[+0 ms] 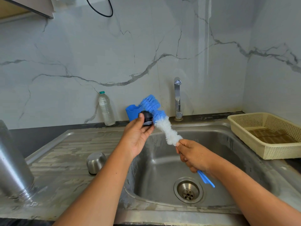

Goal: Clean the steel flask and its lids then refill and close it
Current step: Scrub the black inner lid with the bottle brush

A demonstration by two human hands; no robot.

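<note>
— Where's the stopper (147, 119)?
— Over the sink (162, 207), pinched in the left hand (138, 137), with the brush (156, 115) against it. The right hand (193, 155) grips the brush handle.
— Slippery?
— Small, hard, probably wet; I'd hold its rim. The flask (14, 160) stands far left.

Steel flask (14, 160) inverted on the drainboard (65, 152) — steel cap (96, 162) mouth-down nearby — black stopper (147, 119) held aloft.

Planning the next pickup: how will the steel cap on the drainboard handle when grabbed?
The steel cap looks smooth and polished, so probably slippery. It stands rim-down on the drainboard, so it should slide, not roll. Small and metal: likely rigid, fairly light.
</note>
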